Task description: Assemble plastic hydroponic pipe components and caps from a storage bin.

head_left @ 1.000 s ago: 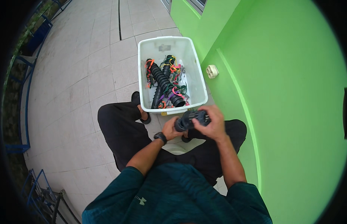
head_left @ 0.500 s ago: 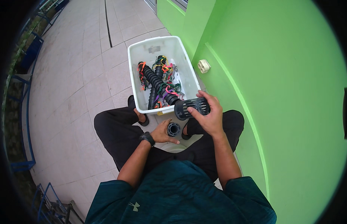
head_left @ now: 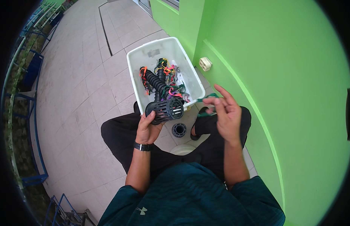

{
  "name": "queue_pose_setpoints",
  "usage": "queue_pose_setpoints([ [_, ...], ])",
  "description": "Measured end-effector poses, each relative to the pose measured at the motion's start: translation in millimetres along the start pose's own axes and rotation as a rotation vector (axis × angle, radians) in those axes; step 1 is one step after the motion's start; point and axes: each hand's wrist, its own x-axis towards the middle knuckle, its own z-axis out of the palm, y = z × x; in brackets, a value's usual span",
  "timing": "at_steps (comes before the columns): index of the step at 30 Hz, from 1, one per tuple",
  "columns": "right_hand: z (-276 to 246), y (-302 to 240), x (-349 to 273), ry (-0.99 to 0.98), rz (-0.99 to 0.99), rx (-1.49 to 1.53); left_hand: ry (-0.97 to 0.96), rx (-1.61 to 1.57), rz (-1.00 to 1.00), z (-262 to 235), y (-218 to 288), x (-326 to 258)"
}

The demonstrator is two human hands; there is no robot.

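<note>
My left hand [head_left: 146,130], with a watch on its wrist, grips a black slotted plastic basket [head_left: 171,109] by its wide end. The basket lies sideways over the near rim of a white plastic tub [head_left: 134,81]. To its right, my right hand [head_left: 228,115] pinches a dark green strip [head_left: 208,99], part of it smeared by motion; the forefinger sticks up. Inside the tub are a ribbed black tube [head_left: 154,79] and another crossing dark tube [head_left: 162,67], tangled with coloured strips [head_left: 170,71]. A dark ring-shaped tube end [head_left: 179,130] faces up between my legs, touched by neither hand.
A green wall [head_left: 288,75] with a cream socket box [head_left: 205,64] runs close along my right. Pale floor tiles [head_left: 84,113] spread to the left, toward blue metal frames [head_left: 37,143]. Something round and pale [head_left: 182,150] is below the ring-shaped end.
The slotted basket has passed from my right hand to my left. My left hand has let go of the ring-shaped tube end. My right hand has moved right and now holds a green strip.
</note>
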Motion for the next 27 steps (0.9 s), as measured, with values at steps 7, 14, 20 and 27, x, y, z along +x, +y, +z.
queue_pose_setpoints([
  [7, -142.0, 23.1, -45.7, -0.011, 0.372, -0.361, -0.025, 0.073, -0.093, -7.2, -43.4, 29.5],
  [14, -159.1, 61.8, -34.8, 0.123, -0.139, -1.231, 0.002, 0.057, -0.185, -2.5, -84.2, 47.0],
  [20, -155.8, 93.6, -46.9, 0.241, -0.038, -0.945, -0.038, -0.068, -0.295, 9.3, -98.5, 39.9],
  [27, -174.3, 95.3, -75.6, 0.306, 0.071, -0.497, -0.089, -0.188, -0.333, 20.3, -98.8, 40.0],
])
